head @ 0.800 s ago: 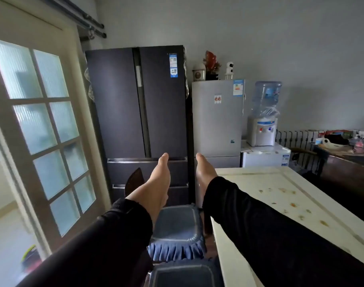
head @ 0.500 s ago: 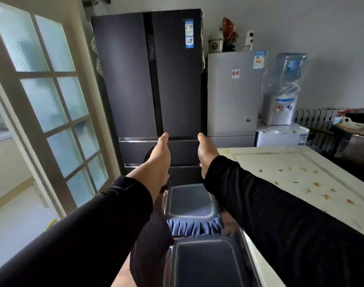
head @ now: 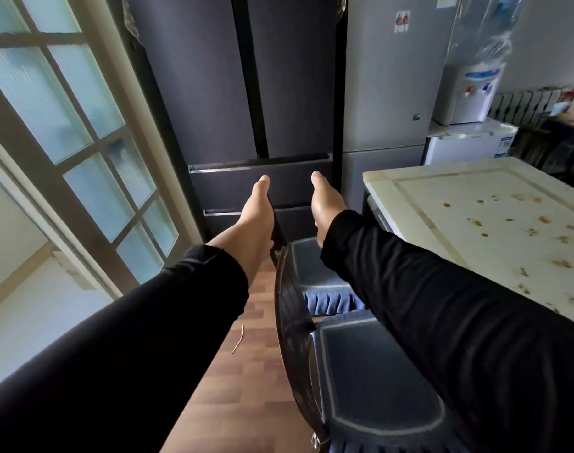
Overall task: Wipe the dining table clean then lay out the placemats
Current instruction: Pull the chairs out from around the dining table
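Note:
The cream dining table (head: 409, 204) fills the right side, and its top is dotted with several brown food stains (head: 544, 220). Both my arms in black sleeves stretch straight forward to the left of the table. My left hand (head: 257, 204) and my right hand (head: 324, 201) are held edge-on with straight fingers, holding nothing, in the air in front of the dark fridge. No cloth or placemat is in view.
Two dark chairs with blue-grey cushions (head: 370, 380) stand along the table's left side beneath my right arm. A dark fridge (head: 246, 93) and a silver fridge (head: 393, 93) stand ahead, a water dispenser (head: 471, 89) to their right. A glazed door (head: 66, 125) is on the left.
The view has tilted downward and moved closer to the fridge. Both arms stay stretched forward with straight fingers. More of the wooden floor and the near chair now shows.

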